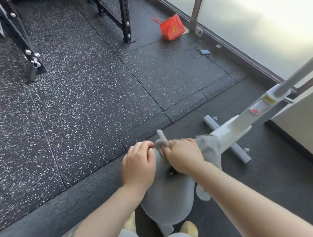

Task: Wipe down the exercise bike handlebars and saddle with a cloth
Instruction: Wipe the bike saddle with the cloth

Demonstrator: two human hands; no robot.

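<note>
The right hand (pixel 183 155) is bunching a grey cloth (pixel 161 141) against the nose of the saddle (pixel 172 196), its fingers curled over the fabric so one tuft is sticking up past the knuckles while more of the cloth is trailing off to the right over the bike frame (pixel 233 128). That clenched hold is probably there to keep the cloth from sliding as it is rubbed along the padding. The left hand (pixel 139 165) is lying on the saddle's left edge with fingers bent over the rim and nothing pinched in them, seemingly bracing the seat so it is not swivelling under the rubbing. The saddle is sitting just below both hands, directly in front of the person's knees; the handlebars are not showing, only the post (pixel 306 64) rising out of view at the right. Judging by this, the saddle part of the job is under way. Counting up: two hands, one cloth, one saddle, one bike, one red bag (pixel 171 28) leaning near the window, well apart from the bike, and two black rack uprights (pixel 125 13) standing on the speckled floor (pixel 78 103).
</note>
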